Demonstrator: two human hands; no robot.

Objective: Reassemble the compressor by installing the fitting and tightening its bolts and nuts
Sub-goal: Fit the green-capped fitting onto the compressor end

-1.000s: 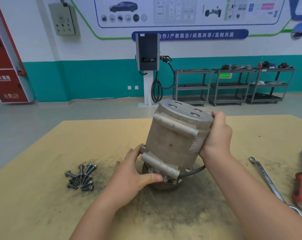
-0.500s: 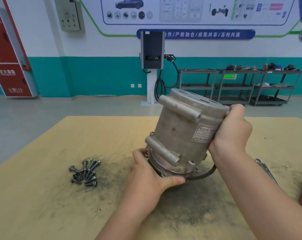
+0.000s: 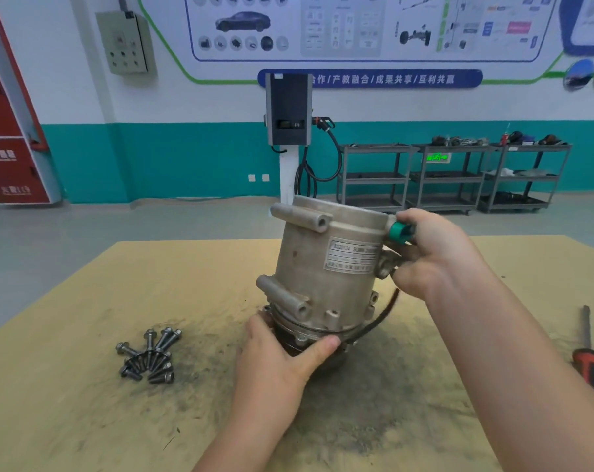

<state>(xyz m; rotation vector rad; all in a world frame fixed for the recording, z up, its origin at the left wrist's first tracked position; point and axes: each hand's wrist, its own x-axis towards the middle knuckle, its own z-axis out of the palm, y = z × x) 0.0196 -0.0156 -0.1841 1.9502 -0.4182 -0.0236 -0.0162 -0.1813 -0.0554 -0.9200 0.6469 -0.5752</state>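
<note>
Compressor (image 3: 326, 267), a dull cast-metal cylinder, tilts between both hands. Left hand (image 3: 282, 359) grips its ribbed base; right hand (image 3: 435, 253) curls round the upper rim. Steel bolts (image 3: 149, 356) lie heaped left of the left hand.

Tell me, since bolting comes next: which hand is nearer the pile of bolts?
Left. The left hand grips the compressor base, just right of the bolts; the right hand holds its upper far side.

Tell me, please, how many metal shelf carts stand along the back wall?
3: all against the teal wall, right of the charger: left cart, middle cart, right cart, side by side. More could stand beyond the picture's right edge.
</note>
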